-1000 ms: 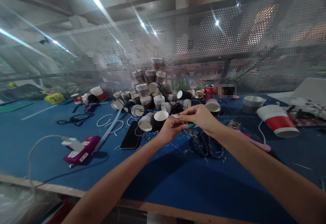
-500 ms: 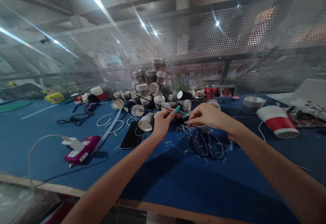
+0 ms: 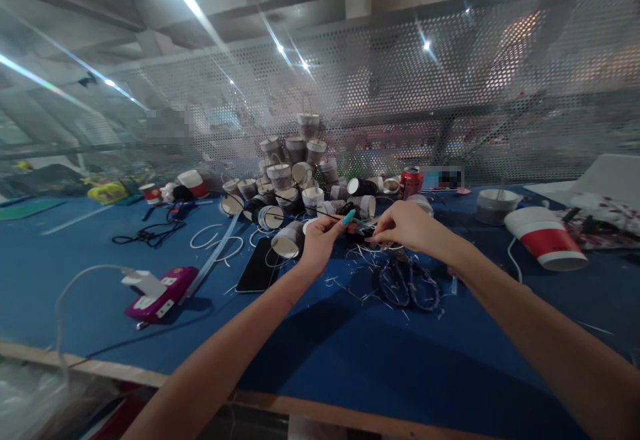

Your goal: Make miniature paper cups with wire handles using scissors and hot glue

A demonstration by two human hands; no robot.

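My left hand (image 3: 320,245) is closed in a pinch, its long turquoise thumbnail pointing away from me. A thin black cord (image 3: 331,215) runs out of its fingertips toward the pile of small pots. Just to the right, my right hand (image 3: 407,227) has its thumb and fingers pressed together close to the left fingertips. Whatever sits in that pinch is too small to make out. Below the hands lie scissors (image 3: 411,287) with wrapped handles, among white thread scraps (image 3: 350,287). A grey pot with a white rim (image 3: 287,243) lies on its side beside my left hand.
Stacked small pots (image 3: 279,175) stand behind my hands. A black phone (image 3: 256,270) and a purple power strip (image 3: 165,297) with a plugged-in charger lie left. A red can (image 3: 411,181) stands at the back. A red-and-white cup (image 3: 545,240) lies right on the blue table (image 3: 320,360).
My right hand has shifted very slightly and its fingers have curled a little. The black cord shows less beyond my left hand. The left hand stays nearly in place.
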